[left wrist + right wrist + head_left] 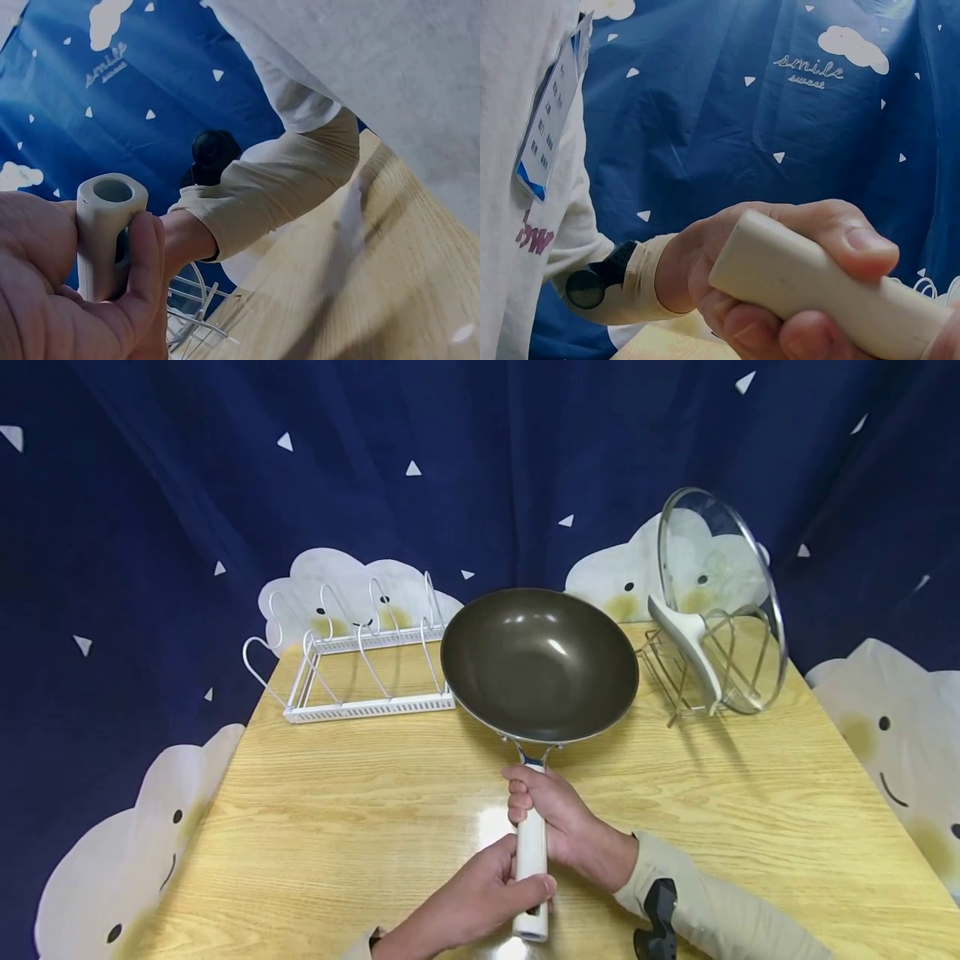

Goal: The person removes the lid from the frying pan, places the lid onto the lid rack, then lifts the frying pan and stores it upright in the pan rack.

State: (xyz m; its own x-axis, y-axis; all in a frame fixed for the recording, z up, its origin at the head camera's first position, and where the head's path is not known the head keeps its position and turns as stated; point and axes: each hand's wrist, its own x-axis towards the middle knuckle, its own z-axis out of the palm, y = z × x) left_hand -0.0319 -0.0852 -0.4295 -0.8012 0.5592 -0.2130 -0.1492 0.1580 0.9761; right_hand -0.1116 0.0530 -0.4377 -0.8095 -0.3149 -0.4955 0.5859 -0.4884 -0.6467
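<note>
A deep wok with a dark brown inside [540,664] is held out over the table, its bowl facing up and toward me. My right hand [551,814] grips its white handle [532,843] just below the bowl. Lower down, near the handle's end, my left hand [487,893] holds the same handle with the thumb across its top. The handle's hollow end [112,191] shows between the left thumb and fingers in the left wrist view. In the right wrist view, the left hand [780,240] curls round the handle.
A white wire rack [371,706] stands at the back left, beside the wok's rim. At the back right, a glass lid [720,560] with a white and grey handle [690,643] stands upright in a small metal rack [671,681]. A dark blue curtain [480,468] hangs behind the wooden table [337,827].
</note>
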